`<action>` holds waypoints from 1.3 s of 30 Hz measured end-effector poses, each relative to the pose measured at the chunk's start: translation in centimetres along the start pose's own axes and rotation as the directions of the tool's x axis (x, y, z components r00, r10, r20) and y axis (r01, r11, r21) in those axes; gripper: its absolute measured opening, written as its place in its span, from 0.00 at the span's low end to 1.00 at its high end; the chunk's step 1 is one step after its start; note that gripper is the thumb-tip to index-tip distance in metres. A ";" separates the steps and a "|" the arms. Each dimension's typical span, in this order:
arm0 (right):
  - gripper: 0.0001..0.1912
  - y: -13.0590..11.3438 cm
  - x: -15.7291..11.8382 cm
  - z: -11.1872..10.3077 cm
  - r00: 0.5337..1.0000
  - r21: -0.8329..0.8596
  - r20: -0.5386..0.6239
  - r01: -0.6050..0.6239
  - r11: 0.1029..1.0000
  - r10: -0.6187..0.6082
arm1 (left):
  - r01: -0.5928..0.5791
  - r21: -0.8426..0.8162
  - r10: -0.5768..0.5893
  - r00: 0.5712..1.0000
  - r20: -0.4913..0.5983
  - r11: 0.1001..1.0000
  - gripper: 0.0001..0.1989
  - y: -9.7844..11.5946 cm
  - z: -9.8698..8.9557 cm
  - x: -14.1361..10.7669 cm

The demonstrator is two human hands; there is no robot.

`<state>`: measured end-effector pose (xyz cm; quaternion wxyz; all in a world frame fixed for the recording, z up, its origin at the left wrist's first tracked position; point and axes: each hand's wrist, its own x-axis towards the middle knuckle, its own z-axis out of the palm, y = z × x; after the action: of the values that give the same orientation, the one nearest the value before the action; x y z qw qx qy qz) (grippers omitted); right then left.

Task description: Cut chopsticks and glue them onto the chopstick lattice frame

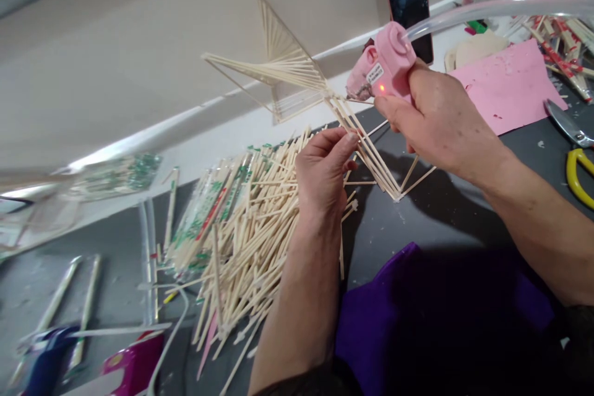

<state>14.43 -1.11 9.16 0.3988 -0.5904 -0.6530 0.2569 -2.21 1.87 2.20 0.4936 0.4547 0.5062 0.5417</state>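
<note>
My right hand is wrapped round a pink hot glue gun with a small red light lit. Its nozzle points left, close to a joint in a twisted, fan-like frame of thin wooden sticks. A clear glue stick runs out of the gun's back. My left hand pinches a wooden stick at the frame's near part, just below the nozzle; the fingers partly hide where they grip. The frame's lower corner rests on the dark table.
Loose sticks are heaped left of my left forearm, beside wrapped bundles. A phone leans at the back. Pink paper and yellow-handled scissors lie right. More tools sit front left.
</note>
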 end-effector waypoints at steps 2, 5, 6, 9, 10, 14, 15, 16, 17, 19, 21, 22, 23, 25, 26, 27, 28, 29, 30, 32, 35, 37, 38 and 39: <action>0.11 0.1 0.0 0.1 1.000 -0.015 0.012 -0.008 1.000 0.008 | -0.002 0.007 0.002 1.000 0.001 1.000 0.10 0.0 0.0 0.0; 0.10 0.1 0.1 0.0 1.000 -0.034 0.023 -0.014 0.999 0.015 | -0.007 0.010 0.007 1.000 0.002 1.000 0.11 0.0 0.0 0.0; 0.09 0.1 0.1 0.0 1.000 -0.041 0.021 -0.014 0.999 0.015 | -0.006 0.009 0.006 1.000 0.002 1.000 0.11 0.0 0.0 0.0; 0.10 0.0 0.0 -0.1 1.000 -0.054 0.005 -0.005 0.999 0.005 | -0.002 -0.001 0.002 1.000 0.000 1.000 0.11 0.0 0.0 0.0; 0.11 0.0 0.0 -0.1 1.000 -0.056 0.003 -0.001 0.998 0.001 | 0.001 -0.008 -0.001 1.000 0.001 1.000 0.11 0.0 0.0 0.0; 0.11 0.0 0.0 -0.1 1.000 -0.068 0.028 0.002 0.998 -0.001 | 0.001 -0.026 -0.001 1.000 -0.001 1.000 0.11 0.0 0.1 0.0; 0.11 0.0 0.1 -0.1 1.000 -0.073 0.031 0.000 0.997 0.002 | 0.000 -0.027 0.000 1.000 -0.002 1.000 0.11 0.0 0.1 0.0; 0.11 0.0 0.1 -0.1 1.000 -0.075 0.031 0.000 0.997 0.003 | 0.001 -0.027 -0.001 1.000 -0.002 1.000 0.11 -0.1 0.1 0.0; 0.11 0.0 0.1 -0.1 1.000 -0.074 0.025 0.000 0.997 0.002 | 0.002 -0.027 -0.002 1.000 -0.002 1.000 0.11 -0.1 0.1 0.0; 0.11 0.0 0.0 -0.1 1.000 -0.068 0.015 0.008 0.998 -0.007 | 0.007 -0.023 -0.007 1.000 0.003 1.000 0.11 0.0 0.1 0.0; 0.10 0.1 0.0 0.0 1.000 -0.065 0.010 0.010 0.998 -0.009 | 0.004 -0.016 -0.004 1.000 0.007 1.000 0.11 0.0 0.1 0.0; 0.10 0.1 0.0 0.0 1.000 -0.064 0.014 0.005 0.998 -0.004 | 0.001 -0.012 -0.001 1.000 0.010 1.000 0.10 0.0 0.0 0.0; 0.09 0.1 0.0 0.0 1.000 -0.062 0.020 -0.003 0.998 0.004 | -0.003 -0.008 0.003 1.000 0.013 1.000 0.10 0.0 0.0 0.0; 0.09 0.1 0.0 0.0 0.999 -0.050 0.027 -0.020 0.999 0.022 | -0.007 -0.002 0.007 1.000 0.017 1.000 0.09 0.0 0.0 0.0; 0.09 0.1 0.0 0.1 0.999 -0.041 0.030 -0.026 0.999 0.027 | -0.007 -0.001 0.007 1.000 0.018 1.000 0.09 0.0 0.0 -0.1; 0.10 0.1 0.0 0.1 0.999 -0.033 0.028 -0.029 0.999 0.030 | -0.006 -0.002 0.006 1.000 0.018 1.000 0.09 0.0 0.0 -0.1; 0.10 0.1 0.0 0.1 0.999 -0.028 0.025 -0.029 0.999 0.030 | -0.005 -0.003 0.005 1.000 0.018 1.000 0.09 0.0 0.0 -0.1; 0.11 0.1 0.0 0.1 0.999 -0.025 0.022 -0.028 0.999 0.029 | -0.004 -0.005 0.004 1.000 0.019 1.000 0.10 0.0 0.0 -0.1; 0.11 0.1 0.0 0.1 1.000 -0.025 0.018 -0.025 0.999 0.026 | -0.005 -0.006 0.005 1.000 0.020 1.000 0.10 0.0 0.0 -0.1; 0.11 0.1 0.0 0.2 1.000 -0.026 0.017 -0.015 1.000 0.015 | -0.006 -0.003 0.006 1.000 0.023 1.000 0.09 0.0 0.0 -0.1; 0.11 0.2 -0.1 0.2 1.000 -0.030 0.027 -0.007 1.000 0.008 | -0.008 0.011 0.008 1.000 0.023 1.000 0.09 0.0 0.0 -0.1; 0.11 0.2 -0.1 0.2 1.000 -0.035 0.025 -0.012 0.999 0.013 | -0.013 0.027 0.012 1.000 0.028 1.000 0.08 -0.1 -0.1 -0.1; 0.12 0.2 -0.1 0.2 1.000 -0.036 0.022 -0.015 0.999 0.016 | -0.016 0.033 0.015 0.999 0.032 0.999 0.08 -0.1 -0.1 -0.1; 0.12 0.1 -0.1 0.2 1.000 -0.038 0.016 -0.016 0.999 0.017 | -0.018 0.039 0.017 0.999 0.036 0.999 0.08 -0.1 -0.1 -0.1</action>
<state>14.32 -1.18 8.89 0.3802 -0.6010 -0.6561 0.2525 -2.33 1.79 2.10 0.4888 0.4784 0.5037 0.5277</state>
